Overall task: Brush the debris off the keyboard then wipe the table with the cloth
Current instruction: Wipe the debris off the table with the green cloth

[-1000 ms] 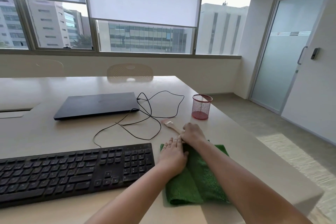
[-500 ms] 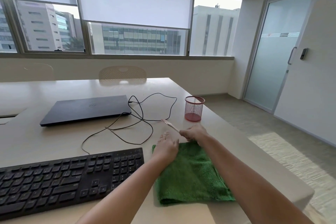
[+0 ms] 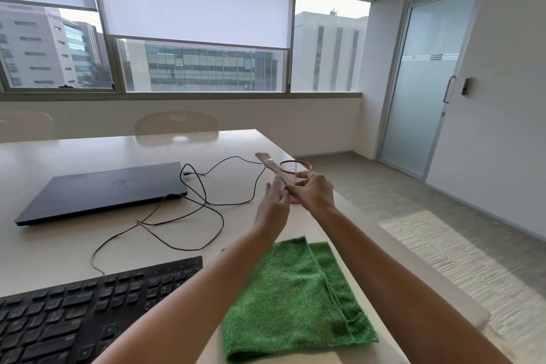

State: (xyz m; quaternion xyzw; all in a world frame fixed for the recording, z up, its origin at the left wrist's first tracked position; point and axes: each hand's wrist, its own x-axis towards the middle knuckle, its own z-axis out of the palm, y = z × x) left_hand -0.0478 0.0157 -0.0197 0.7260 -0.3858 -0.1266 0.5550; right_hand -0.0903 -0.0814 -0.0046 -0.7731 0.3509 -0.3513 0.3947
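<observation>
We've got the brush [image 3: 270,166] up in the air over the right part of the table [image 3: 59,245], a flat pale wooden handle slanting up and away with short bristles at the far tip. Our right hand [image 3: 314,190] curls round the lower end of the handle, and the left hand [image 3: 273,204] sits alongside with straight fingers touching the handle, not wrapping it.

The keyboard [image 3: 88,307] is black plastic with low square keys, lying at the near left and running off the frame's left and bottom edges. Just right of it the green cloth [image 3: 292,301] lies folded, fuzzy terry, its right side close to the table's right edge.

Behind our hands there's a red mesh cup [image 3: 295,167], round and see-through, also near that right edge. A thin black cable [image 3: 206,210] loops loosely across the smooth cream tabletop between the keyboard and a closed dark laptop [image 3: 100,189], matte and flat. There's bare tabletop left of the cable loops and beyond the laptop. The floor to the right looks like pale textured carpet.
</observation>
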